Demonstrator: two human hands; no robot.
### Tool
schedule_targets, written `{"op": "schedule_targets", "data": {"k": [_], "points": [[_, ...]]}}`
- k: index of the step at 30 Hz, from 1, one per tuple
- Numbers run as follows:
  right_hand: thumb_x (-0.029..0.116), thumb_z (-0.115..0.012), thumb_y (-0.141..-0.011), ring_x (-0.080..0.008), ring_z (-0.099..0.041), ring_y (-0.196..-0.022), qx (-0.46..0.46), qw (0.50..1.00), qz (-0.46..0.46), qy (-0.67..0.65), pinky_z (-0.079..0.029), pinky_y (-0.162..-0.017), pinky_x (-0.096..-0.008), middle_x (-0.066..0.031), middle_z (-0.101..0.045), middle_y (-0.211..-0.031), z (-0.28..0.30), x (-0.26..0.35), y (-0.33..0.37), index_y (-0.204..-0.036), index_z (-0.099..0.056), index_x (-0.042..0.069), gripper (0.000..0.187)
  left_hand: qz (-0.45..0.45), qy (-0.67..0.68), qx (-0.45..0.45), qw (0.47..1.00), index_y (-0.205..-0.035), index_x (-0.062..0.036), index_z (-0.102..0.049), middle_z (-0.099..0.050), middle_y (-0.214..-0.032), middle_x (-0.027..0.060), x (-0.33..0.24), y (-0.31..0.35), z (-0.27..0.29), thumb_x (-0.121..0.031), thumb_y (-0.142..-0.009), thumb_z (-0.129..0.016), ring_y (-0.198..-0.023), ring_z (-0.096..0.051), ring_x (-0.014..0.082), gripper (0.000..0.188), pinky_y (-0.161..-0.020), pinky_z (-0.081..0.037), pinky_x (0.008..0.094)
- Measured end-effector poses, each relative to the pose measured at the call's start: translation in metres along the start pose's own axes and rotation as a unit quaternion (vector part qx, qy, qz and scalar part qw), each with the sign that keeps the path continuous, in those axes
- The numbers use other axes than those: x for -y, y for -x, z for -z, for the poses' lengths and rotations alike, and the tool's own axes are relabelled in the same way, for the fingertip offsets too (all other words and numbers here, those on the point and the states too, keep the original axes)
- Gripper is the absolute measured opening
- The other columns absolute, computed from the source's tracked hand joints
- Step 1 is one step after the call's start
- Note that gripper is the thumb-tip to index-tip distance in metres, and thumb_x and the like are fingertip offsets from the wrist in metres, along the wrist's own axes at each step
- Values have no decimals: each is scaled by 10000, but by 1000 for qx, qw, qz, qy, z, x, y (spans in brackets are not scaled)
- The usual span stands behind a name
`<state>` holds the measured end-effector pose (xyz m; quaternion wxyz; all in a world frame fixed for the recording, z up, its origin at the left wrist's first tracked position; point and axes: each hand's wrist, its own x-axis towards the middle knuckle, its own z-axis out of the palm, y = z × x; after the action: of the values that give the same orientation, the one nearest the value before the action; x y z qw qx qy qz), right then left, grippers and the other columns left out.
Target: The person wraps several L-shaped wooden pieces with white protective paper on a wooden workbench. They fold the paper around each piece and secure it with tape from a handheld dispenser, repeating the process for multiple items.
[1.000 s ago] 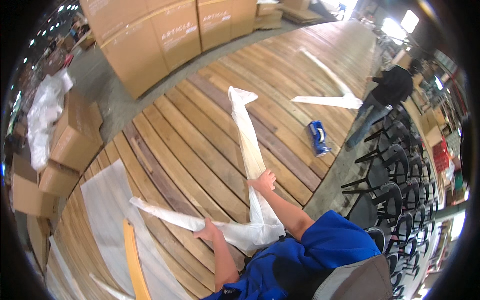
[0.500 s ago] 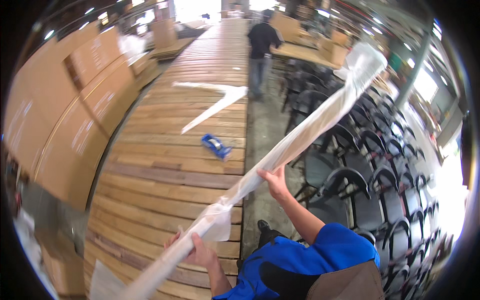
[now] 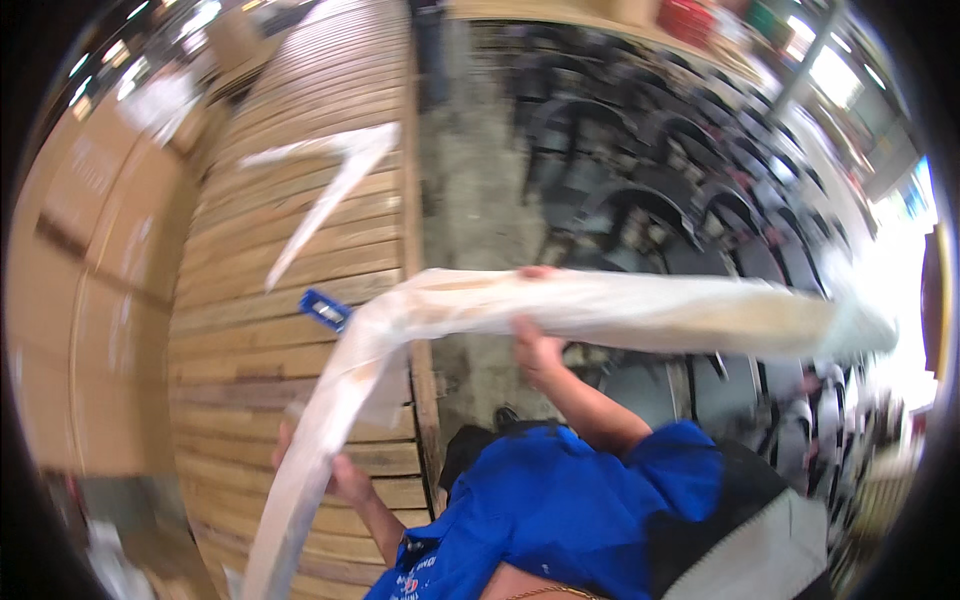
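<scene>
A long, bent piece (image 3: 620, 310) wrapped in white translucent sheeting spans my two hands, and brownish patches show through the wrap. My left hand (image 3: 346, 480) is closed around the lower leg, with its fingers on the far side. Around the other leg, just right of the bend, my right hand (image 3: 540, 352) is wrapped, and a fingertip shows over the upper edge. The bend hangs over the slatted wooden table's (image 3: 300, 220) right edge. Beyond it, a blue object (image 3: 326, 310), possibly a tape dispenser, lies on the slats. Farther off rests a similar white angled piece (image 3: 345, 170).
Large cardboard boxes (image 3: 75, 350) are stacked along the left. Many black and grey chairs (image 3: 640, 220) crowd the right side. A strip of concrete floor (image 3: 480, 200) runs between table and chairs. A person (image 3: 428, 50) is partly visible at the top.
The wrapped piece has turned in my hands: its right end has swung down and its bend now shows clearly. My view has shifted, and the distant person is now mostly cut off.
</scene>
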<state>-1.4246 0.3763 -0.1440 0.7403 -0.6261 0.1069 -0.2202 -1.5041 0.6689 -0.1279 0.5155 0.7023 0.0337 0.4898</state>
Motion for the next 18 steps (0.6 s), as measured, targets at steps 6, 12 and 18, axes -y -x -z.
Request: {"op": "schedule_targets", "data": {"k": [6,12,18], "points": [[194,-772,-757,-250,-490,-1238,-56,993,58,-88,-364,-1104,-414,-131,-527,-1288,-22,-24,-81,-1407,-375,22,780,88,117,68,987,-1545,-33,-137,-398,-1496,168,61,-11,-56,-283,-840,-746,-1393,-408,340,965,-1197,-291,505],[17,-800,-774,-226,-499,-1228,-84,988,130,12,-405,-1078,-397,-124,-487,-1339,-85,-30,-251,-1502,-255,18,909,246,166,113,948,-1536,-52,-146,-386,-1471,132,140,-52,-175,-23,-785,-710,-1398,-379,292,940,-1206,-254,477],[97,-857,-729,-254,-571,-1111,77,941,279,176,-467,-993,-396,-145,-530,-1250,-167,-38,-469,-1418,-346,-8,864,392,348,183,831,-1535,-74,-198,-364,-1497,123,229,-58,-298,62,-807,-684,-1431,-351,246,885,-1214,-251,416]]}}
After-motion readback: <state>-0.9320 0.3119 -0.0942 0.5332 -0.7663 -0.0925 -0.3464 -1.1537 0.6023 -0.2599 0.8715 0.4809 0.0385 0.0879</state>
